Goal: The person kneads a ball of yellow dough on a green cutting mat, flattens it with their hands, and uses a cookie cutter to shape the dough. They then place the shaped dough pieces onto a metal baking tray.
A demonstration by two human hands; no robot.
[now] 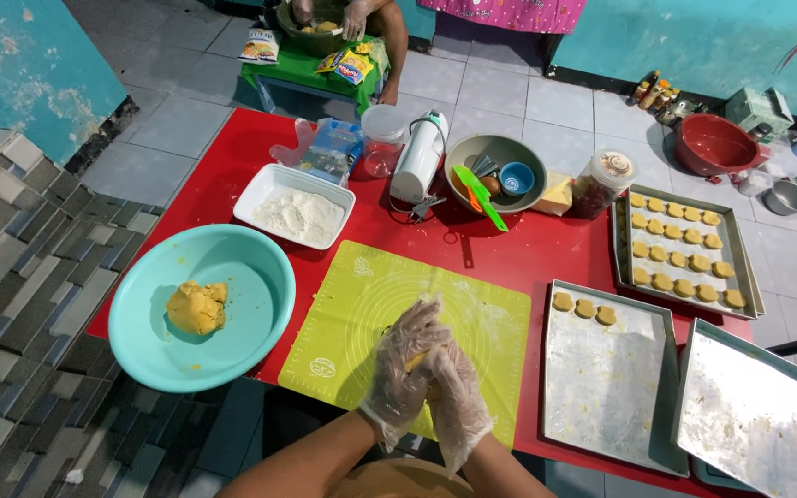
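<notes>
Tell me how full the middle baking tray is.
Nearly empty. The middle tray holds only three dough rounds in a row at its far edge; the rest is bare metal.

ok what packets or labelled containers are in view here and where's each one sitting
Yellow and white packet: flat, left end of the green stool.
Yellow packet: crumpled, right side of that stool.
Blue and clear bag: on the red table behind the white flour tray.
Clear jar: round patterned lid, beside the full baking tray.

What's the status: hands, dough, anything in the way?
Left gloved hand and right gloved hand pressed together around small yellow dough piece, above green silicone mat. Nothing obstructing.
</notes>
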